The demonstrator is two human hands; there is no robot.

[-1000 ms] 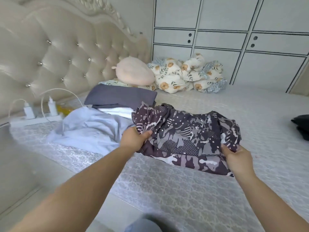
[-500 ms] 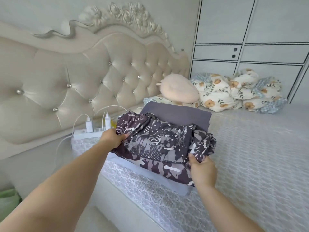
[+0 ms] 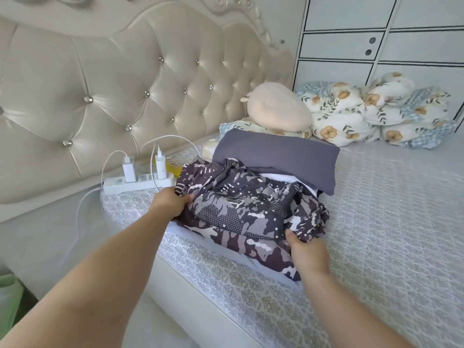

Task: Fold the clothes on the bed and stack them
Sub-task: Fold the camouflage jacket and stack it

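My left hand (image 3: 173,200) grips the left edge of the folded camouflage garment (image 3: 248,214), fingers curled into the fabric. My right hand (image 3: 305,249) pinches its near right corner, thumb on top. Holding both ends keeps the fold from opening, I judge, while the garment is set on the pale blue garment (image 3: 190,234) beneath it, near the bed (image 3: 376,222) edge. The garment rests on that layer, with a folded grey item (image 3: 276,151) just behind and white fabric showing between them. To the left, a power strip (image 3: 135,184) with two chargers and trailing cables lies close beside the stack. A peach cushion (image 3: 278,106) and a floral quilt (image 3: 376,114) sit well behind.
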